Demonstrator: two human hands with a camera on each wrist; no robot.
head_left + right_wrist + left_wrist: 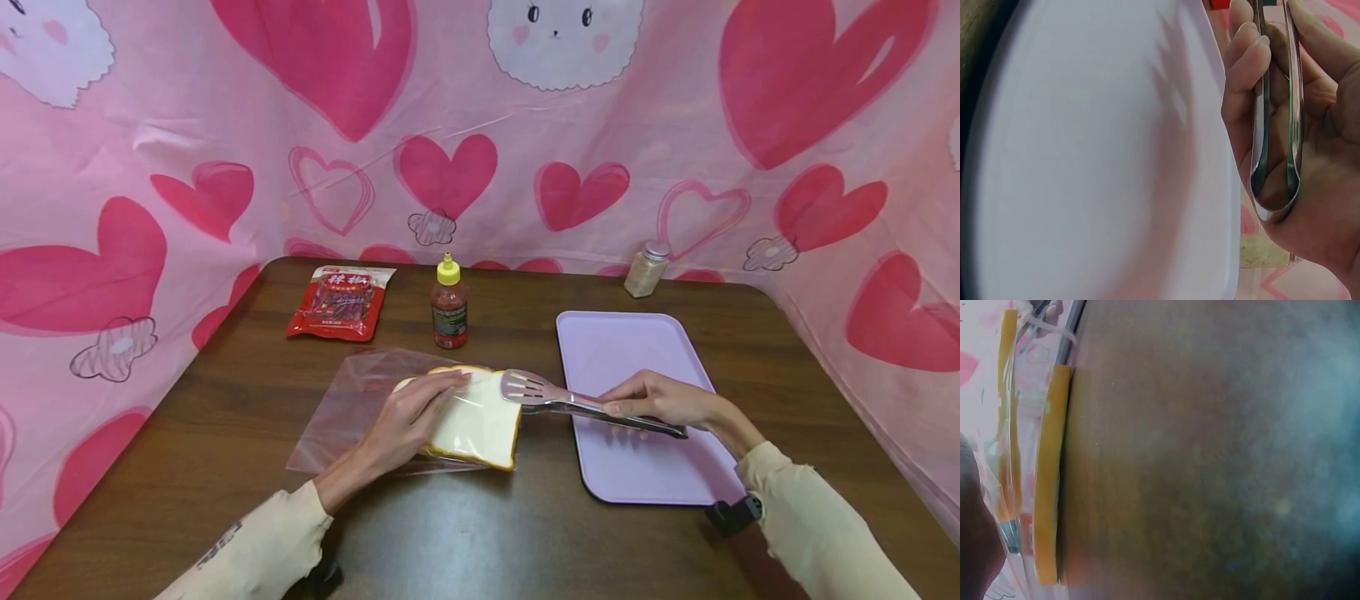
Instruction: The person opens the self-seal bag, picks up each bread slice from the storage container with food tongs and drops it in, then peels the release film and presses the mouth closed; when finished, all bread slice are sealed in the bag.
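Note:
White bread slices [480, 425] with yellow crusts lie partly in a clear plastic bag [337, 417]. My left hand [408, 417] lies over the bread's left part, fingers holding the bag film at its mouth. In the left wrist view, an upper crust [1007, 412] stands apart from a lower crust [1050, 475], with film between. My right hand [660, 400] grips metal tongs [577, 404] around their handles, the hinge end against the palm in the right wrist view. One slotted tong head overlaps the bread's upper right corner; the other sits lower, beside the crust edge.
A lilac tray [630, 342] lies under my right hand. Behind the bread stands a red sauce bottle [450, 308] with a yellow nozzle. A red packet [341, 304] lies at the back left, and a small shaker jar [647, 271] stands at the back right.

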